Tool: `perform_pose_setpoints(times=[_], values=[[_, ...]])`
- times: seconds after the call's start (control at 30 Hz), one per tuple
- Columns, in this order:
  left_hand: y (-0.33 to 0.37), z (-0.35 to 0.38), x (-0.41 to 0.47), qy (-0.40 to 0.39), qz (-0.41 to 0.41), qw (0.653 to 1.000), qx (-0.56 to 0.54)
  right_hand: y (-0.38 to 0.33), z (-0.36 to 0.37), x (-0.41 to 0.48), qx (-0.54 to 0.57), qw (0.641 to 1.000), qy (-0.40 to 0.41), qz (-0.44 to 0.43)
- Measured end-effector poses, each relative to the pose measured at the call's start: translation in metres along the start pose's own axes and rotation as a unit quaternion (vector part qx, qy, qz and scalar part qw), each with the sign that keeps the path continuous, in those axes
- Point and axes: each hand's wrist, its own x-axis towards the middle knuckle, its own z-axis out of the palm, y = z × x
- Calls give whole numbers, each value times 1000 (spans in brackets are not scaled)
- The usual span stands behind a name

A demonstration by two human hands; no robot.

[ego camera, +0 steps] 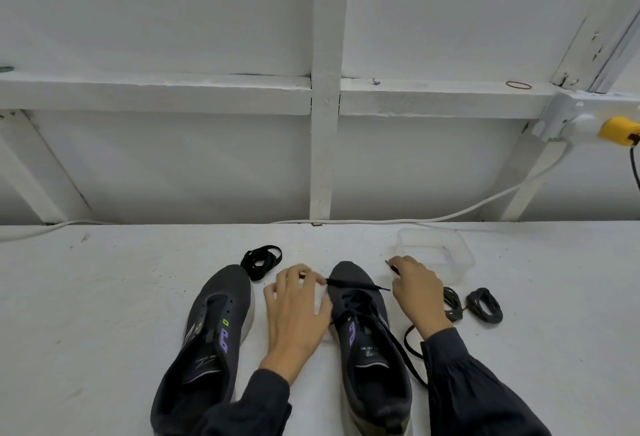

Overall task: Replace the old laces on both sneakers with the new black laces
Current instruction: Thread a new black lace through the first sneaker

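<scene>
Reaching in from the near edge, two dark-sleeved arms lie over the white table (104, 297). Just outside the left hand (296, 311) stands a laceless sneaker (207, 349), its eyelets bare. Between the two hands stands the other sneaker (374, 376), toe pointing away, with a black lace (360, 285) threaded through part of it. One loose length trails down under the right wrist.

At the toe, a stretch of that lace runs straight across from hand to hand. The left hand holds one end among its fingertips, fingers mostly extended. The right hand (417, 291) has its fingers curled where the lace meets it, gripping it, and a thin tip pokes out beyond its fingertips.

Just outside the right hand lie two coiled laces (485, 305), touching the table and apart from the sneaker. Just beyond the left hand's fingers sits a bundled black lace (261, 260), close to the laceless sneaker's toe. Beyond the right hand stands a clear plastic container (460, 259). Farther off, a white cable (485, 207) runs along the wall.
</scene>
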Motion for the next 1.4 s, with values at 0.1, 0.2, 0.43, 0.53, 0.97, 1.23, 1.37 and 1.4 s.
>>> perform_pose_setpoints(times=[0.1, 0.2, 0.43, 0.53, 0.97, 1.23, 1.37, 1.4], values=[[23, 5, 15, -4, 46, 999, 16, -2, 13, 5, -22, 1000, -5, -6], [38, 9, 26, -56, 89, 994, 32, 0, 25, 6, -25, 1000, -9, -5], [48, 12, 39, -177, 75, 981, 23, 10, 33, 2, 38, 999, 35, 2], [48, 12, 42, -154, 73, 985, 19, 16, 34, -1, 35, 999, 25, 8], [51, 2, 47, -135, 67, 984, -89, 21, 24, -17, 110, 994, 13, 5], [16, -8, 12, -94, -52, 924, -366, 16, -40, -51, 541, 831, -131, 19], [6, -18, -10, -89, -70, 905, -410, 21, -56, -66, 540, 814, -213, -12], [6, -21, -14, -95, -74, 900, -419, 22, -58, -69, 525, 818, -234, -18]])
